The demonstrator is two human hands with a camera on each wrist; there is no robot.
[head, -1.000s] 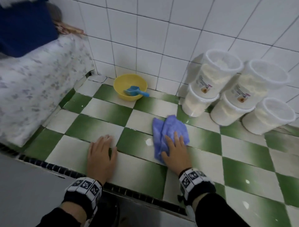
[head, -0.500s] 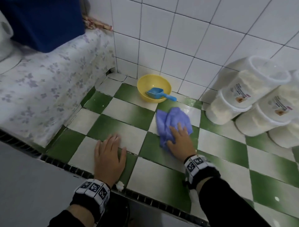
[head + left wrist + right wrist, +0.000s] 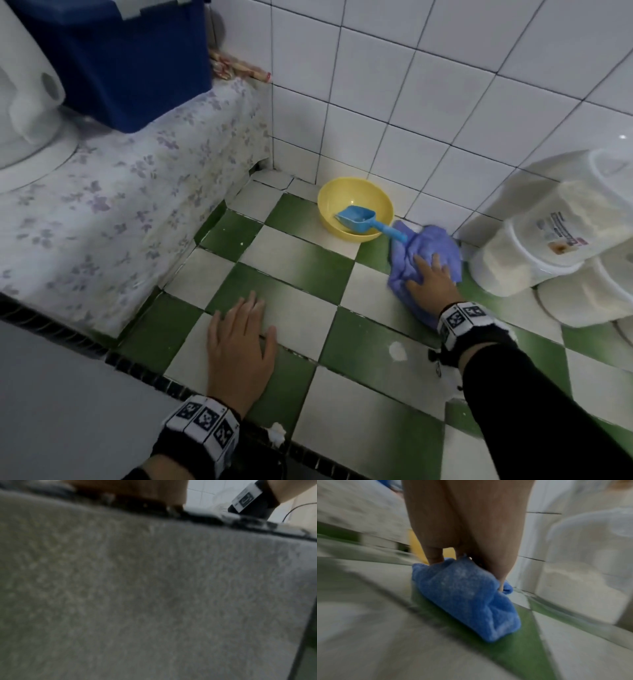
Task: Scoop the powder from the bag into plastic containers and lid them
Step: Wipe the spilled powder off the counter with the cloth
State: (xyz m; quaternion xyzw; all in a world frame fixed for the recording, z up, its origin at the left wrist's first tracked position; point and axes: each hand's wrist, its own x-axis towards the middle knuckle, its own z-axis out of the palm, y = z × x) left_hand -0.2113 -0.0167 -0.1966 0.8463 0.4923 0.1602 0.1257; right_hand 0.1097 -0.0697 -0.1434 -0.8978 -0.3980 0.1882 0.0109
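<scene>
A green-and-white checkered floor [image 3: 287,260] is seen below a white tiled wall [image 3: 394,85]. At the left a floral cloth [image 3: 120,192] is draped over a low ledge, with a blue box [image 3: 120,58] set on it. At the right, white tubs [image 3: 534,246] filled with pale powder are stacked against the wall, lids on; a printed label [image 3: 565,233] is carried by the upper tub, but its writing is too small and blurred to be read. A yellow bowl [image 3: 356,205] is placed at the wall's foot, and a blue scoop [image 3: 359,219] is lying in it, handle out over the rim toward the right. Just beside that handle a crumpled blue rag [image 3: 424,253] is pressed to the floor by the right hand [image 3: 431,284], fingers fairly straight on top; in the right wrist view the rag [image 3: 465,596] is seen dusted white under the fingertips [image 3: 435,558], heavily blurred. The tubs are just right of that hand, the scoop just ahead and left of it. The left hand [image 3: 239,346] is laid flat on the floor, fingers spread, holding nothing, well apart from tubs and scoop. Small white powder spots [image 3: 397,351] are seen near the right wrist. Marker bands are worn on both wrists. The left wrist view is filled by a blurred grey surface.
</scene>
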